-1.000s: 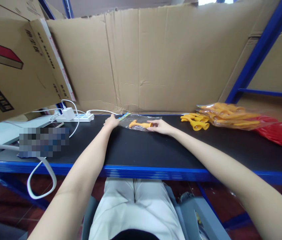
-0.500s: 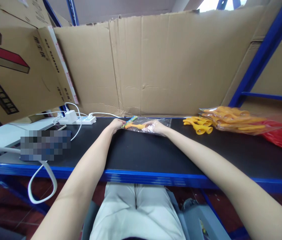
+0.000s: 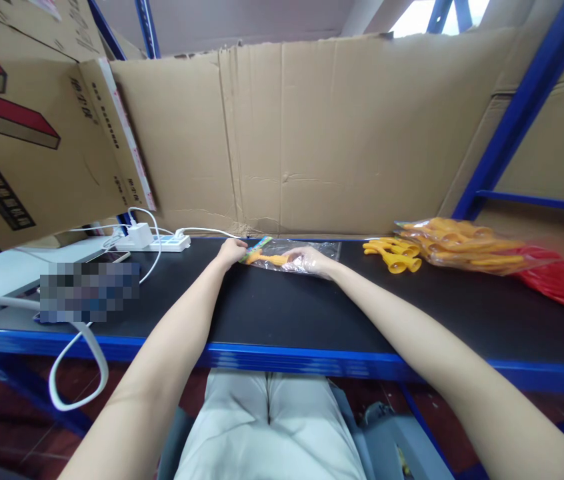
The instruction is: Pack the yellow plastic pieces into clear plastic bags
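Note:
A clear plastic bag [image 3: 329, 250] with a colourful printed end lies on the black tabletop [image 3: 282, 313] in front of me. In it is a yellow plastic piece with a flared end, like a toy horn [image 3: 265, 258]. My left hand [image 3: 233, 251] pinches the bag at its printed left end. My right hand [image 3: 308, 259] has its fingers closed round the right end of the yellow horn. Shiny film shows over that hand, which seems to be inside the bag. Its fingertips are partly hidden.
Several loose yellow horns [image 3: 396, 257] lie to the right, beside a clear bag full of them [image 3: 455, 243] and a red plastic bag [image 3: 562, 277]. On the left are a white power strip [image 3: 169, 243], cables and a phone [image 3: 112, 257]. Cardboard [image 3: 352, 140] walls the back.
My view has shifted slightly. The right hand's knuckles are a little higher and more rounded over the horn's end, while the left hand keeps its hold on the bag's printed end.

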Available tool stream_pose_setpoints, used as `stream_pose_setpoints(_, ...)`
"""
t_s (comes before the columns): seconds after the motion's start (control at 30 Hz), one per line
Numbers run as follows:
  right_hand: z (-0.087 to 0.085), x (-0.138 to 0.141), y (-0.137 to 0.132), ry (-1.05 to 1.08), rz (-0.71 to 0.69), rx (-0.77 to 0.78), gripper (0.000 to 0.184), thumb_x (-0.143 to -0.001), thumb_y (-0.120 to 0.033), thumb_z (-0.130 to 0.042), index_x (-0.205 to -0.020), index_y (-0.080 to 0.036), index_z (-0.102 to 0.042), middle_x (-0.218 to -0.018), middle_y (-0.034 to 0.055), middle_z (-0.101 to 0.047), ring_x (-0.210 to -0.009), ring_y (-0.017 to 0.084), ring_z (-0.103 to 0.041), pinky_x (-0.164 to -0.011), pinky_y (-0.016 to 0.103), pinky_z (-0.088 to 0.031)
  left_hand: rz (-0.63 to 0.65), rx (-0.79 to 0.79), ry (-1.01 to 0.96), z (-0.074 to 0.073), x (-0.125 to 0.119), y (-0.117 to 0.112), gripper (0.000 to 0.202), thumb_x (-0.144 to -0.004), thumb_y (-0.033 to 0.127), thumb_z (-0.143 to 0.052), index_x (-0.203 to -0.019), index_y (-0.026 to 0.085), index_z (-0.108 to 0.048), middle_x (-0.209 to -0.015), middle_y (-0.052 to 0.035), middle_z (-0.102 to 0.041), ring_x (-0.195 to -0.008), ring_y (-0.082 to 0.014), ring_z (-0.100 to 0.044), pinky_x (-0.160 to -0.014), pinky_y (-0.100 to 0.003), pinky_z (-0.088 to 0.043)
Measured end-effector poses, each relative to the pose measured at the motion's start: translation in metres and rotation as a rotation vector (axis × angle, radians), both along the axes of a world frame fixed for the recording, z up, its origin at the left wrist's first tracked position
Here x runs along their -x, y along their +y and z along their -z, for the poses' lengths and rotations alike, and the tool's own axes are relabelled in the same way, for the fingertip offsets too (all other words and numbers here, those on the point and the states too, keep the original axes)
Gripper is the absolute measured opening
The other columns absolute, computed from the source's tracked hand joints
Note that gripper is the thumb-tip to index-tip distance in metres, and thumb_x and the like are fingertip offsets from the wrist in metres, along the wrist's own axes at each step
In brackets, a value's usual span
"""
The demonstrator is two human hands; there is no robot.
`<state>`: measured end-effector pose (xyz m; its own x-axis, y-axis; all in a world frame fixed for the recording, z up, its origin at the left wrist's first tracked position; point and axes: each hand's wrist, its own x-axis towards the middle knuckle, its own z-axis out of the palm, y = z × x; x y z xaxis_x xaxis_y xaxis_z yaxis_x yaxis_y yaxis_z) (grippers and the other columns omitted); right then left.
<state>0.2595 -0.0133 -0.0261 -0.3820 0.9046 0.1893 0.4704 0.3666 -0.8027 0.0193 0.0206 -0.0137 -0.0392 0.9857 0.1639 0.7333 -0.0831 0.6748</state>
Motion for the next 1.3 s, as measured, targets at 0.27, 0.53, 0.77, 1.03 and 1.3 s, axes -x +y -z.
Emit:
stream_pose_setpoints(0.27,-0.009,0.007,-0.014,0.114,-0.103,0.122,0.029,-0.066,-0.011,-0.063,-0.094,-0.017,-0.069,-0.089,0.0047,-0.068,-0.083,0.014,-0.062,-0.087,0.032,-0.046,0.254,-0.21,0.23,0.002,-0.024,-0.012,0.032,-0.08,0.024,-0.049,-0.105,0.016,-0.067,-0.108,-0.0062,-0.067,-0.102,-0.0174,-0.061,-0.092,-0.024,-0.043)
stream_pose_setpoints(0.53,-0.027,-0.003,-0.015,-0.069,0.064,0.049,0.024,-0.07,-0.006,-0.055,-0.088,-0.015,-0.069,-0.089,0.0072,-0.069,-0.08,0.016,-0.064,-0.079,0.029,-0.049,0.226,-0.152,0.333,0.005,-0.02,-0.007,0.034,-0.077,0.015,-0.045,-0.101,0.018,-0.07,-0.102,-0.0043,-0.069,-0.096,-0.0161,-0.063,-0.09,-0.022,-0.044)
stream_pose_setpoints(0.77,-0.065,-0.08,-0.018,-0.869,0.85,-0.299,0.032,-0.078,-0.015,-0.048,-0.107,-0.008,-0.062,-0.103,0.0211,-0.064,-0.1,0.03,-0.06,-0.084,0.042,-0.044,-0.027,-0.089,0.402,0.003,-0.009,-0.005,0.027,-0.071,0.014,-0.054,-0.09,0.02,-0.07,-0.101,-0.007,-0.07,-0.101,-0.0208,-0.062,-0.084,-0.024,-0.046)
stream_pose_setpoints(1.03,-0.075,-0.133,-0.028,-0.979,1.007,0.204,0.041,-0.073,-0.025,-0.06,-0.111,-0.01,-0.062,-0.109,0.0196,-0.06,-0.105,0.031,-0.056,-0.084,0.042,-0.041,-0.101,-0.139,0.459,0.008,-0.005,0.003,0.026,-0.074,0.02,-0.049,-0.091,0.017,-0.068,-0.101,-0.0131,-0.067,-0.1,-0.0264,-0.061,-0.084,-0.032,-0.047)
stream_pose_setpoints(1.3,-0.069,-0.132,-0.025,-0.948,0.973,0.245,0.046,-0.07,-0.025,-0.065,-0.113,-0.009,-0.061,-0.109,0.0227,-0.058,-0.106,0.034,-0.053,-0.083,0.044,-0.038,0.125,-0.184,0.462,0.019,-0.005,0.014,0.04,-0.082,0.02,-0.035,-0.11,0.012,-0.061,-0.12,-0.0111,-0.06,-0.115,-0.02,-0.053,-0.098,-0.027,-0.038)
